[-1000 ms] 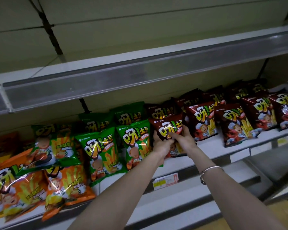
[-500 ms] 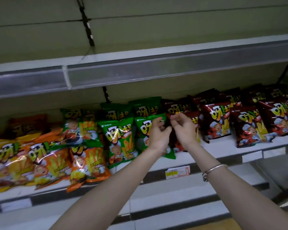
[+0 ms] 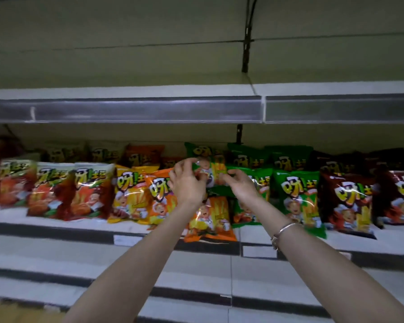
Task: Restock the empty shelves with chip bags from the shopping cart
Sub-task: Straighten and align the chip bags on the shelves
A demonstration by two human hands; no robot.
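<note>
A green chip bag (image 3: pixel 216 166) stands tilted on the stocked shelf (image 3: pixel 56 221), leaning over two orange chip bags (image 3: pixel 210 217). My left hand (image 3: pixel 187 185) pinches its left edge with curled fingers. My right hand (image 3: pixel 240 186), with a bracelet on the wrist, pinches its lower right edge. The bag's lower part is hidden behind my hands. The shopping cart is out of view.
Rows of chip bags fill this shelf: white-and-red ones (image 3: pixel 54 190) at left, a yellow one (image 3: pixel 128 194), green ones (image 3: pixel 299 194) and dark red ones (image 3: pixel 345 201) at right. The upper shelf (image 3: pixel 149 110) holds nothing. Lower shelf ledges (image 3: pixel 103 259) run beneath.
My view has swung left along the shelf. Both hands left the dark red bags and moved left to the tilted green bag above the orange ones.
</note>
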